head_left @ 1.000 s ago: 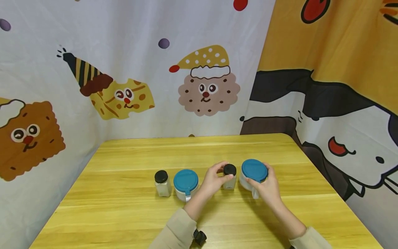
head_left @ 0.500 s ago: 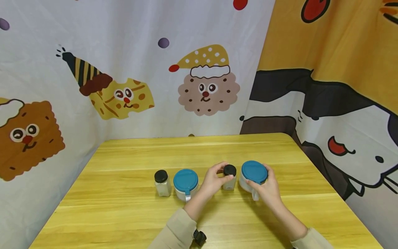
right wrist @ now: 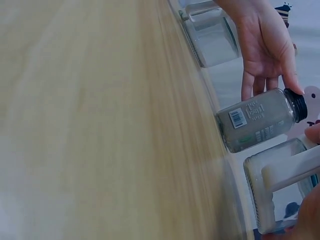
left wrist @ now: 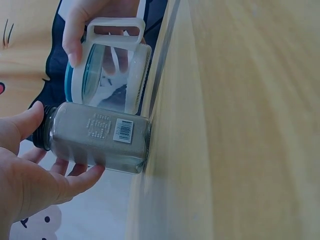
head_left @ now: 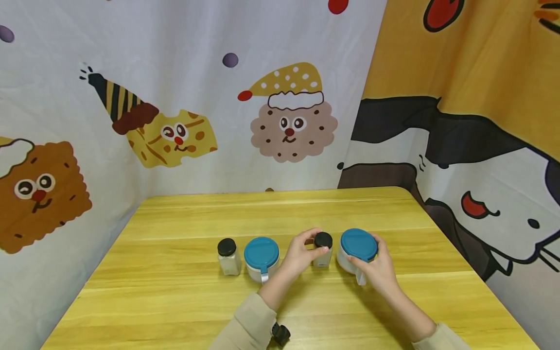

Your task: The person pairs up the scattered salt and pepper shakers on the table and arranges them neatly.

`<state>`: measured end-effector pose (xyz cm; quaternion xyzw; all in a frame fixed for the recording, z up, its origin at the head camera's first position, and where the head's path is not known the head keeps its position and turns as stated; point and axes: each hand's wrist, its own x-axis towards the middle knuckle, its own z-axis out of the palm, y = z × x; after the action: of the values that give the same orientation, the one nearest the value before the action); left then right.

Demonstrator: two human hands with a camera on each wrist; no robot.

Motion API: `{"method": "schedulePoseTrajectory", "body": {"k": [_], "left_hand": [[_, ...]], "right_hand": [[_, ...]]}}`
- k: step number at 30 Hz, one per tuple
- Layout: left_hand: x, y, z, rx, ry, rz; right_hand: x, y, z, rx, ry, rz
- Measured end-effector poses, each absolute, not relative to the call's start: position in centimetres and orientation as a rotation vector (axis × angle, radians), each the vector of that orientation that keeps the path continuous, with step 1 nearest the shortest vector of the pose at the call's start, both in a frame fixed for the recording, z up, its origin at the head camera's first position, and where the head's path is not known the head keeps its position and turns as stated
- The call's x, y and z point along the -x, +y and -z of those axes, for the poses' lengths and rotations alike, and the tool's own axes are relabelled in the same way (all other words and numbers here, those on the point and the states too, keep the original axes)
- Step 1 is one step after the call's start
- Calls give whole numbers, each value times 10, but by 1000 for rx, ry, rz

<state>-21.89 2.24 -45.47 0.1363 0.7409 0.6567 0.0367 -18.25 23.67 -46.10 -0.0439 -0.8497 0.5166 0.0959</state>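
Observation:
My left hand [head_left: 301, 253] holds a square glass spice jar [head_left: 322, 257] by its upper part, thumb at the black cap and fingers around the far side. The jar stands upright and has grey-brown contents; a barcode label [left wrist: 123, 131] shows in the left wrist view. Just to its right, my right hand [head_left: 379, 268] grips a clear canister with a blue lid [head_left: 358, 244] from the right side, thumb near the lid's front edge. The canister's white handle [left wrist: 116, 29] points toward me. Its base is close to the tabletop.
Left of my left hand stand a second blue-lidded canister [head_left: 261, 253] and a second black-capped spice jar [head_left: 229, 261] with pale contents. All are on a wood-grain table [head_left: 175, 301]. A printed curtain [head_left: 188, 63] hangs behind it. A small black device [head_left: 281, 334] shows at my left wrist.
The right hand's canister has shifted slightly toward me and lower in the head view. My left hand and its spice jar have stayed almost in place.

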Motion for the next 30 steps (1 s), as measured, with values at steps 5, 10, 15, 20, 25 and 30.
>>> {"method": "schedulePoseTrajectory", "body": {"k": [5, 10, 15, 20, 25, 30], "left_hand": [[219, 23, 454, -422, 2282, -2005], [219, 24, 453, -413, 2277, -2016], [219, 24, 451, -402, 2278, -2020], [219, 24, 451, -395, 2280, -2018], [219, 25, 451, -389, 2278, -2020], [219, 25, 451, -381, 2290, -2013]], "right_hand": [[183, 239, 462, 118, -2534, -1523], [185, 242, 463, 111, -2547, -1522], [186, 244, 463, 97, -2557, -1512], [185, 244, 465, 93, -2573, -1504], [184, 246, 466, 97, -2575, -1515], [183, 247, 467, 100, -2585, -1519]]}}
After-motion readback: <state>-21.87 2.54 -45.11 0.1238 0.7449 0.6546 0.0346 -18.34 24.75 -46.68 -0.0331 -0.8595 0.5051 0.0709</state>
